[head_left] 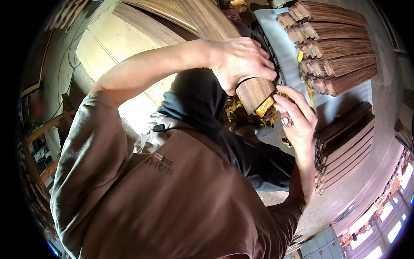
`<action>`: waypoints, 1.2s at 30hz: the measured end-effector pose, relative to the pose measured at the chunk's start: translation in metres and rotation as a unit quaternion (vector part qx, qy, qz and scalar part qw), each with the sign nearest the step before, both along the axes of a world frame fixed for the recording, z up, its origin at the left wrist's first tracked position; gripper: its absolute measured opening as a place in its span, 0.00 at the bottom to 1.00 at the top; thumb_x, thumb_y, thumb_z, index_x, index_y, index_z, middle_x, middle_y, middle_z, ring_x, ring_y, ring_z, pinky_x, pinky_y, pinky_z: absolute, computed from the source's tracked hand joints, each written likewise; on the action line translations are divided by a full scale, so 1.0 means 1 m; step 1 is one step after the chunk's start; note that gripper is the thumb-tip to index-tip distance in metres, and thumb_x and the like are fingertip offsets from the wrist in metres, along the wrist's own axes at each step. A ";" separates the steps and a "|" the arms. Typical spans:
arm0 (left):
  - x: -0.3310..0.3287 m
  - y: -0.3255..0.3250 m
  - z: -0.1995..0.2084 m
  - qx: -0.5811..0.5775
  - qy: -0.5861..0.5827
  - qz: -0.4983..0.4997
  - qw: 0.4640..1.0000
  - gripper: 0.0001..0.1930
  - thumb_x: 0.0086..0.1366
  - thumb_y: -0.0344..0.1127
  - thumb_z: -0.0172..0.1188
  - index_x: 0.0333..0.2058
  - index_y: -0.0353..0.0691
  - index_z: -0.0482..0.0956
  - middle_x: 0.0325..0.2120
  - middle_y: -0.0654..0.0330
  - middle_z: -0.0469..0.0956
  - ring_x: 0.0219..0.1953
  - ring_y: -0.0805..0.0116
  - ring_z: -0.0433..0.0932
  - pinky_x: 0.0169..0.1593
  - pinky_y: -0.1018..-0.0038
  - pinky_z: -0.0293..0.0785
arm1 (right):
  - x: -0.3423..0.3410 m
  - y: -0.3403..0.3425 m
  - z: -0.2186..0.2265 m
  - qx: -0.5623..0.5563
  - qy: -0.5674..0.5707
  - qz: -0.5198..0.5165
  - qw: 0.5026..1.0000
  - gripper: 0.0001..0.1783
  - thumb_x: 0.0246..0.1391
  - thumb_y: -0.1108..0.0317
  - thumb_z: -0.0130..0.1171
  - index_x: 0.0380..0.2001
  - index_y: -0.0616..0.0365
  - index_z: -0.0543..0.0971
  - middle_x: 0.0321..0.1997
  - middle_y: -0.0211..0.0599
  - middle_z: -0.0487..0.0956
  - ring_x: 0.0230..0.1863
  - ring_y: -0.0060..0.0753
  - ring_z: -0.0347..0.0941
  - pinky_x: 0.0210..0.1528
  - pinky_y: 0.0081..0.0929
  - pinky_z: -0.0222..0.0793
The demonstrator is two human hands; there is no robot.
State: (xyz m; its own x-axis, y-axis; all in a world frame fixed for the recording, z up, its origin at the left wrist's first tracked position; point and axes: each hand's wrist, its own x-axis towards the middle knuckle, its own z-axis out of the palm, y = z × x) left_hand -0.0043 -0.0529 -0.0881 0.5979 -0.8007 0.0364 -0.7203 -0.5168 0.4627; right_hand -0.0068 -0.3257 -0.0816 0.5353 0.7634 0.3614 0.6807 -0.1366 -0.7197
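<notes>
A long brown wooden board [256, 93] runs from the top of the view toward me, its near end pointing at my right hand. My left hand [245, 62] lies over the board with its fingers bent round it, holding it close to that end. Shiny yellow film or tape [265, 107] covers part of the end face. Beside it, my right hand [298, 114] has its fingers curled in toward the yellow patch. Whatever lies between those fingertips is too small to make out. Crumpled yellow scraps [235, 113] lie below the board.
Stacked wooden mouldings [340, 45] rest on a pale sheet [276, 30] at the far right, with darker strips [345, 146] piled nearer. Light boards [112, 39] are at the left. A thin cable [69, 56] hangs at the far left; blue-grey boxes [321, 246] stand lower right.
</notes>
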 end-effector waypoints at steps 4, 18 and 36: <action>0.000 0.001 -0.003 -0.011 -0.014 0.008 1.000 0.41 0.27 0.39 0.78 0.47 0.43 0.73 0.42 0.57 0.77 0.49 0.50 0.76 0.52 0.56 0.73 | -0.001 -0.005 0.011 -0.079 -0.023 0.037 0.996 0.28 0.38 0.85 0.69 0.47 0.54 0.84 0.57 0.39 0.78 0.37 0.32 0.82 0.36 0.24 0.84; 0.001 0.003 -0.005 -0.029 -0.028 0.002 0.999 0.41 0.27 0.40 0.79 0.47 0.41 0.73 0.42 0.56 0.78 0.48 0.50 0.77 0.51 0.57 0.74 | -0.004 -0.003 0.006 -0.086 -0.068 0.090 0.990 0.23 0.41 0.82 0.67 0.46 0.60 0.81 0.51 0.38 0.80 0.39 0.38 0.82 0.37 0.33 0.81; 0.004 0.003 -0.001 -0.005 -0.010 0.017 1.000 0.44 0.27 0.40 0.79 0.50 0.42 0.73 0.46 0.54 0.78 0.52 0.49 0.77 0.54 0.55 0.74 | -0.018 0.009 -0.023 -0.065 -0.181 -0.092 0.977 0.13 0.51 0.76 0.63 0.41 0.61 0.75 0.45 0.43 0.78 0.38 0.45 0.80 0.37 0.39 0.78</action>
